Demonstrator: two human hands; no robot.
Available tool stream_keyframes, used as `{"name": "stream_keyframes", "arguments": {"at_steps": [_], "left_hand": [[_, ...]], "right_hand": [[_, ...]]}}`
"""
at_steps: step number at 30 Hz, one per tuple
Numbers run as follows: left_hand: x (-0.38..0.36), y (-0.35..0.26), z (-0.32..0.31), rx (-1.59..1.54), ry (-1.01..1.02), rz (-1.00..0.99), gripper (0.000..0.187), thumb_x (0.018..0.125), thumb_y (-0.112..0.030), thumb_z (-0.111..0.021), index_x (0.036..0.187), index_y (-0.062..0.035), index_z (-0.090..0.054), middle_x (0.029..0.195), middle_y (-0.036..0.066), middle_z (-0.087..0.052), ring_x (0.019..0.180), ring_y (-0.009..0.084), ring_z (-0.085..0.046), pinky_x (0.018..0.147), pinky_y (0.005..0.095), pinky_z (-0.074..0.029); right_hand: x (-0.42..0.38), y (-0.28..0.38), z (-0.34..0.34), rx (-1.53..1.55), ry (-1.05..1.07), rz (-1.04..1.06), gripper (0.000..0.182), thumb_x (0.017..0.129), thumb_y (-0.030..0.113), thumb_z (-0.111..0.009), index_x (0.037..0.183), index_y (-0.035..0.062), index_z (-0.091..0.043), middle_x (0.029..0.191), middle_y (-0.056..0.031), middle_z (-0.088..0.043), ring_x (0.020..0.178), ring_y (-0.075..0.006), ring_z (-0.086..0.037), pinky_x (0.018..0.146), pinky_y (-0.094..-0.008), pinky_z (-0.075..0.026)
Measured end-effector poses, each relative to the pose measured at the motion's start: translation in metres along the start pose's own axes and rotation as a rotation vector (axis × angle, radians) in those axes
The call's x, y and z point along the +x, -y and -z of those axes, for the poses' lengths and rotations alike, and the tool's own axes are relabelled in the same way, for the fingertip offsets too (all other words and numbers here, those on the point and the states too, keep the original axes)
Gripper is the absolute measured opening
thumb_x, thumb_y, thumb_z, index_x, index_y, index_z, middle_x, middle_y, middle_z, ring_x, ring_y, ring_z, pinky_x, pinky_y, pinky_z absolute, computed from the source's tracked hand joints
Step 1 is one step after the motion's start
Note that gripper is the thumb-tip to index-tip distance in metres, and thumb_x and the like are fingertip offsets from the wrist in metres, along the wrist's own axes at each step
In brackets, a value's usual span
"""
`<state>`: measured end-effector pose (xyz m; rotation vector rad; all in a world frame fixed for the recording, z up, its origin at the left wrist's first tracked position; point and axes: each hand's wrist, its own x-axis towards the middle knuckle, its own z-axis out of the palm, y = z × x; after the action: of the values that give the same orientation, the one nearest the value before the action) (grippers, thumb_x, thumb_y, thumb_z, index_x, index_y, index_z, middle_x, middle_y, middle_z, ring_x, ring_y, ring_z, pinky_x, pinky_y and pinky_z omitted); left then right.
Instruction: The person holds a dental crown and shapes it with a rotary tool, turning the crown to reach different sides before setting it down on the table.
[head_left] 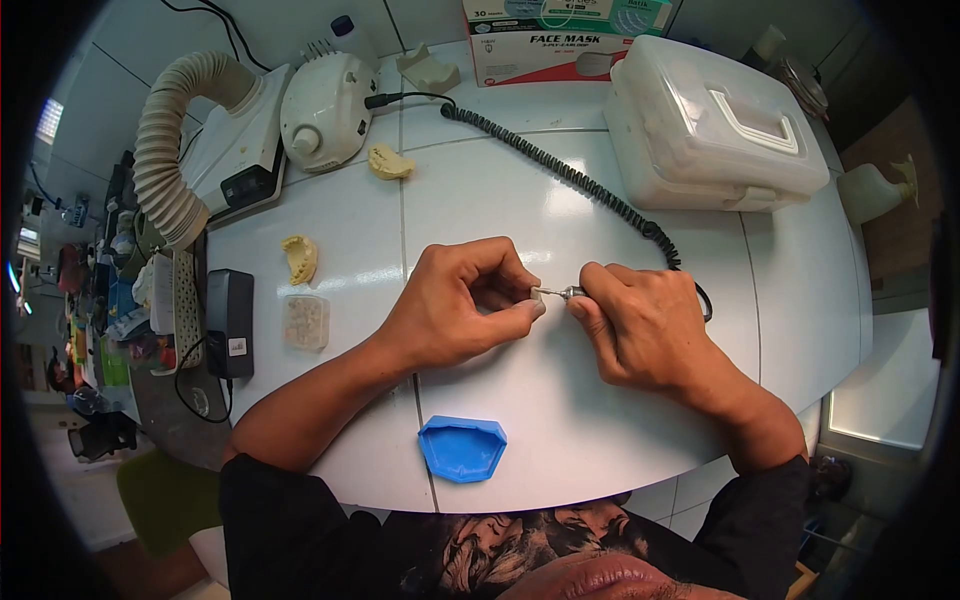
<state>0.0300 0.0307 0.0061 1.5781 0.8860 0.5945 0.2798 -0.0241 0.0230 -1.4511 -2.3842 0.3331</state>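
As the left hand (450, 303) pinches a small pale piece (537, 295), the right hand (645, 325) presents the handpiece (575, 293) to it.
The piece sits between thumb and fingertips, over the white table (570, 430) and beyond the blue tray (463, 455); the right hand grasps the handpiece near its front end, with the slender bit (552, 291) pointing at the piece. Contact between bit and piece is too small to confirm. For good control, brace both hands, apply light, even strokes, and turn the piece rather than forcing the bit. Position the left fingertips clear of the bit's path. Leave slack in the coiled cord (560, 163) so that it cannot drag on the handpiece.
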Motion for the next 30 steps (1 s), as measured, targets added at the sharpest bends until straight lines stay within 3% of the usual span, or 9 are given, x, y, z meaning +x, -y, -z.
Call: {"name": "stream_keyframes", "arguments": {"at_steps": [30], "left_hand": [[0.0003,0.0003,-0.0002,-0.023,-0.004,0.004,0.020,0.091,-0.008,-0.085,0.101,0.0029,-0.072,0.096,0.007,-0.074,0.090,0.0114,-0.072,0.081,0.0263,-0.061]], "right_hand": [[0.0005,0.0013,0.0004,-0.026,0.023,0.005,0.033,0.106,0.032,-0.065,0.087,0.0053,-0.062,0.070,-0.0132,-0.067,0.054,-0.0376,-0.066,0.050,-0.0482,-0.048]]}}
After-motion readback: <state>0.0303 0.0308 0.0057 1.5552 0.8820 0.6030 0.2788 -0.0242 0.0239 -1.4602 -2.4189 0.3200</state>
